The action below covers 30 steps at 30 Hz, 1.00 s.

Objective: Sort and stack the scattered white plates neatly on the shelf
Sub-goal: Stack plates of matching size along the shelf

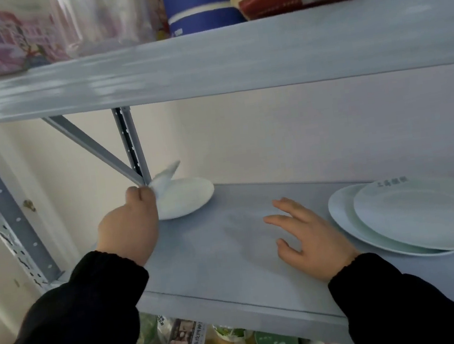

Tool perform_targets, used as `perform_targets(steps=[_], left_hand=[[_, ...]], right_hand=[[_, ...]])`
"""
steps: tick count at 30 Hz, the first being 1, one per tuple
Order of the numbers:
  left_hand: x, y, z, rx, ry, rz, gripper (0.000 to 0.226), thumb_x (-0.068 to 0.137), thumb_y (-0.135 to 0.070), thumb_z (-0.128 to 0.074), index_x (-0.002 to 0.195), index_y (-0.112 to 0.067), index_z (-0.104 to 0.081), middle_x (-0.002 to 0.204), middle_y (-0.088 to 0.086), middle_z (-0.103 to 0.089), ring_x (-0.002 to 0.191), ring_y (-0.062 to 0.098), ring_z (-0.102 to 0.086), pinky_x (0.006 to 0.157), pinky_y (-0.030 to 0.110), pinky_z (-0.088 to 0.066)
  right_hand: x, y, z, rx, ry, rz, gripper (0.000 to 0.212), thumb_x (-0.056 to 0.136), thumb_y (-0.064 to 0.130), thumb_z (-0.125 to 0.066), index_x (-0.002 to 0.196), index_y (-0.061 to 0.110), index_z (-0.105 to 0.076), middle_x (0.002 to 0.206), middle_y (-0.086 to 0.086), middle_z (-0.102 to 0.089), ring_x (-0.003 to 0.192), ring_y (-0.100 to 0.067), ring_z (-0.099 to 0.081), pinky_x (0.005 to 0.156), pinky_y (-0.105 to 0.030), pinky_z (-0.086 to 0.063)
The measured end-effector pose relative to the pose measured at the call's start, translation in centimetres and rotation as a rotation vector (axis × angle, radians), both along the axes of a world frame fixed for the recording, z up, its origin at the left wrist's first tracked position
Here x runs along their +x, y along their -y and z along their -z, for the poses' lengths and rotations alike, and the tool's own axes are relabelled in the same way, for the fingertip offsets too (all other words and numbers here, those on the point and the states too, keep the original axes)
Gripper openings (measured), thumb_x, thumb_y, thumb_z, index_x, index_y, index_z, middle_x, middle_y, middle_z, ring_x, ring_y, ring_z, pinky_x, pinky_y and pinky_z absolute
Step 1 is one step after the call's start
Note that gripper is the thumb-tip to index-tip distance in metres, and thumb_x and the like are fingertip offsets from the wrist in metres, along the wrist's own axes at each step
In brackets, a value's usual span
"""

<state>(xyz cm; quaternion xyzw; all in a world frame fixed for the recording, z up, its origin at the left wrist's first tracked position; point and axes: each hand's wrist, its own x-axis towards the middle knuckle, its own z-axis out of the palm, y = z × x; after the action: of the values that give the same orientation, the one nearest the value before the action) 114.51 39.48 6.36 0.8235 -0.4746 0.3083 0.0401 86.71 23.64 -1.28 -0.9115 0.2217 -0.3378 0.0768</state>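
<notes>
The left hand (129,226) pinches the tipped plate (164,179) at the far left, over the flat plate (191,196). The right hand (309,237) is spread wide, left of the big plates (425,213).

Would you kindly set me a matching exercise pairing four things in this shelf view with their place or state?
1 left hand
2 right hand
3 large plates
4 blue canister

A on the upper shelf
B spread open, holding nothing
C overlapping, right end of the middle shelf
D gripping a tilted small plate

Pairs: 1-D, 2-B, 3-C, 4-A
</notes>
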Motion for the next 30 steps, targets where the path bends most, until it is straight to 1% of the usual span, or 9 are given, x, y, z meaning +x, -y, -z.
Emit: perform_targets(steps=[5,8,11,14,16,20,24,26,30], left_hand=[[-4.6,0.1,-4.3,-0.198,0.075,0.11,0.035,0.06,0.02,-0.057,0.096,0.015,-0.059,0.096,0.028,-0.053,0.042,0.026,-0.039,0.034,0.033,-0.041],[-9.2,1.3,-5.0,-0.383,0.071,0.253,0.039,0.056,0.023,-0.068,0.093,0.012,-0.062,0.093,0.026,-0.059,0.043,0.033,-0.041,0.033,0.036,-0.042],[-12.8,3.8,-4.7,-0.473,-0.252,0.3,0.034,0.083,0.004,-0.054,0.118,0.001,-0.055,0.107,0.021,-0.058,0.069,0.043,-0.056,0.053,0.043,-0.043],[-16.4,6.9,-3.8,-0.558,-0.567,0.462,0.008,0.087,-0.004,-0.043,0.089,-0.01,-0.049,0.081,0.007,-0.05,0.067,0.028,-0.042,0.054,0.034,-0.031],[-18.9,8.8,-3.1,-0.587,-0.787,0.503,0.008,0.087,-0.004,-0.042,0.082,-0.009,-0.046,0.073,0.005,-0.051,0.064,0.021,-0.045,0.05,0.023,-0.034],[-22.2,12.9,-0.4,-0.583,-1.309,0.516,0.017,0.084,-0.012,-0.043,0.094,-0.009,-0.055,0.086,0.009,-0.063,0.073,0.021,-0.055,0.059,0.031,-0.046],[-24.2,16.0,2.8,-0.637,-1.791,0.55,0.033,0.087,-0.008,-0.044,0.115,-0.017,-0.061,0.108,0.008,-0.069,0.095,0.029,-0.067,0.066,0.04,-0.059],[-24.6,16.9,4.3,-0.646,-1.885,0.558,0.035,0.088,-0.004,-0.045,0.119,-0.013,-0.059,0.111,0.012,-0.068,0.096,0.033,-0.066,0.064,0.041,-0.058],[-24.4,17.8,5.8,-0.551,-1.842,0.556,0.055,0.068,-0.014,-0.049,0.122,-0.015,-0.059,0.113,0.015,-0.068,0.099,0.037,-0.066,0.069,0.057,-0.057]], right_hand=[[-4.6,0.9,-0.6,-0.082,0.043,0.01,0.044,0.088,0.034,-0.052,0.131,0.027,-0.057,0.152,-0.004,-0.04,0.144,-0.021,-0.031,0.11,-0.04,-0.036],[-9.2,2.3,-1.3,-0.129,0.079,0.065,0.044,0.089,0.032,-0.052,0.13,0.022,-0.06,0.152,-0.006,-0.04,0.144,-0.023,-0.031,0.11,-0.041,-0.038],[-14.5,4.0,-1.8,-0.168,0.118,0.165,0.044,0.088,0.033,-0.053,0.128,0.018,-0.062,0.152,-0.007,-0.04,0.144,-0.023,-0.032,0.112,-0.037,-0.033],[-20.0,5.7,-1.9,-0.116,0.164,0.279,0.049,0.087,0.039,-0.052,0.131,0.019,-0.06,0.153,-0.004,-0.038,0.144,-0.02,-0.031,0.113,-0.036,-0.031],[-23.1,6.6,-1.8,-0.084,0.184,0.326,0.052,0.085,0.042,-0.051,0.132,0.02,-0.059,0.154,-0.002,-0.037,0.145,-0.018,-0.03,0.113,-0.034,-0.03],[-27.0,7.8,-1.6,-0.028,0.205,0.381,0.054,0.083,0.045,-0.051,0.135,0.028,-0.056,0.155,0.008,-0.032,0.146,-0.008,-0.024,0.113,-0.016,-0.019],[-28.0,8.6,-1.3,0.053,0.213,0.384,0.056,0.082,0.049,-0.052,0.136,0.033,-0.053,0.155,0.009,-0.033,0.145,-0.002,-0.021,0.111,-0.009,-0.016],[-27.9,8.8,-1.2,0.061,0.205,0.378,0.056,0.082,0.049,-0.052,0.136,0.033,-0.054,0.154,0.01,-0.033,0.145,-0.001,-0.021,0.11,-0.009,-0.017],[-27.9,8.9,-1.1,0.091,0.191,0.373,0.055,0.081,0.051,-0.051,0.134,0.036,-0.055,0.154,0.014,-0.032,0.145,0.001,-0.019,0.11,-0.013,-0.019]])
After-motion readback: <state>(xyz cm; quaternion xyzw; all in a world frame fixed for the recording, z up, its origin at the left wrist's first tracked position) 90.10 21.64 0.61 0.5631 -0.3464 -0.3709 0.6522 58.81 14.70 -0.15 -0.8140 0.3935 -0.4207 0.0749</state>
